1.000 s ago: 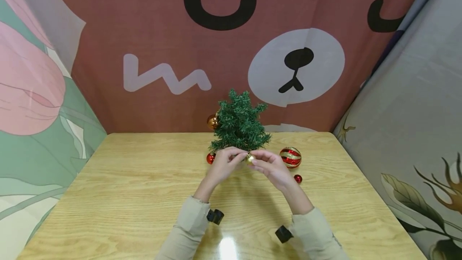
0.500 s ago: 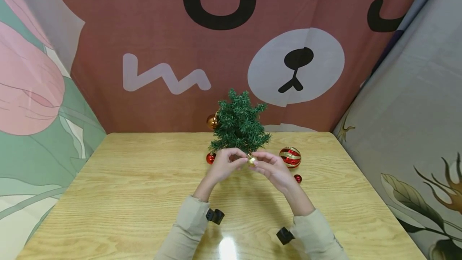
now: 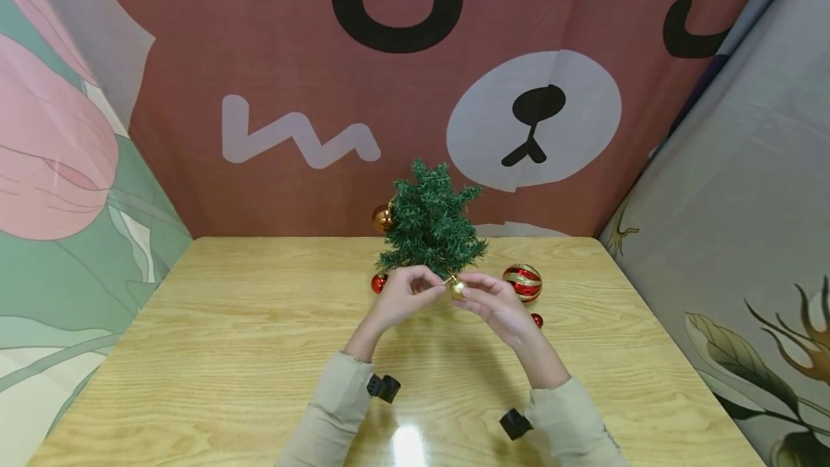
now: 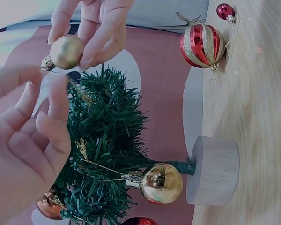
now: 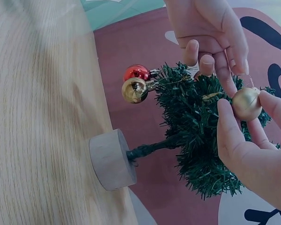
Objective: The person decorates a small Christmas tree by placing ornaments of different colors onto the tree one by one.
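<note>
My right hand (image 3: pixel 496 308) pinches a matte gold Christmas bauble (image 3: pixel 458 289) between thumb and fingers. Beside its metal cap, my left hand (image 3: pixel 400 300) has thumb and fingertip together on the bauble's thin cord (image 5: pixel 251 82), which stretches toward the ball in the right wrist view. Both hands are in front of a small green artificial Christmas tree (image 3: pixel 431 218) on a round pale base (image 4: pixel 213 171). From its branches hang a shiny gold bauble (image 4: pixel 161 183), a red bauble (image 5: pixel 136 73) and an orange-copper bauble (image 3: pixel 382 218).
Right of the tree, a large red bauble with gold glitter stripes (image 3: pixel 522 282) lies on the wooden table (image 3: pixel 246 352). A small dark red bauble (image 3: pixel 537 320) is in front of it, partly behind the right hand. A printed curtain (image 3: pixel 292 200) hangs behind the table.
The gold bauble and my right hand have shifted slightly right, away from the left fingertips. More of the bauble shows now between the hands. The tree has stayed put.
</note>
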`<state>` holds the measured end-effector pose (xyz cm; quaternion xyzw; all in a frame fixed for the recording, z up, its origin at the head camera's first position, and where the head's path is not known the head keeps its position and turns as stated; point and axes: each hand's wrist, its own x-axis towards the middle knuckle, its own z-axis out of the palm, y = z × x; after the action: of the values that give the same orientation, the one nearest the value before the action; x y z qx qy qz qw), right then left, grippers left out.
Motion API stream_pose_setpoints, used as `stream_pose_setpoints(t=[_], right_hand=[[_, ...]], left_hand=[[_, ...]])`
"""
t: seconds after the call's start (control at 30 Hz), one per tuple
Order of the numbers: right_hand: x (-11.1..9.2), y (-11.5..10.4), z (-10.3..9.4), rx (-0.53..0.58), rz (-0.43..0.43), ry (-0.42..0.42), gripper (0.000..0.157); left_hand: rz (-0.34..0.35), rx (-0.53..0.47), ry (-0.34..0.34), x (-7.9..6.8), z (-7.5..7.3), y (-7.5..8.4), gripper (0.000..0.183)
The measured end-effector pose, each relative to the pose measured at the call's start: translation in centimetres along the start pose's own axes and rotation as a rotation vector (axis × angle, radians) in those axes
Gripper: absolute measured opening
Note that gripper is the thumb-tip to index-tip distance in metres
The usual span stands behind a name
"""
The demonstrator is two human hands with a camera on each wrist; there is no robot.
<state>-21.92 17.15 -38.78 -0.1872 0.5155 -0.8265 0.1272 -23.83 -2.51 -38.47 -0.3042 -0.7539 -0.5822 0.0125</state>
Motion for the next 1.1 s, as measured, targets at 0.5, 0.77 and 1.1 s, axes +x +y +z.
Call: stream_pose_setpoints(t=[0.5, 0.77, 1.1], right_hand=[[0.0, 0.2, -0.6, 0.024, -0.012, -0.015, 0.028], [0.1, 0.6, -0.8, 0.035, -0.014, -0.001, 0.032], [0.1, 0.9, -1.0, 0.051, -0.030, -0.021, 0.036]], left_hand=[[0.090, -0.125, -0.084, -0.7, -0.5, 3.3, 0.005], [0.150, -0.154, -0.063, -0.9, -0.5, 3.6, 0.010], [0.218, -0.216, -0.101, -1.0, -0.5, 3.4, 0.008]])
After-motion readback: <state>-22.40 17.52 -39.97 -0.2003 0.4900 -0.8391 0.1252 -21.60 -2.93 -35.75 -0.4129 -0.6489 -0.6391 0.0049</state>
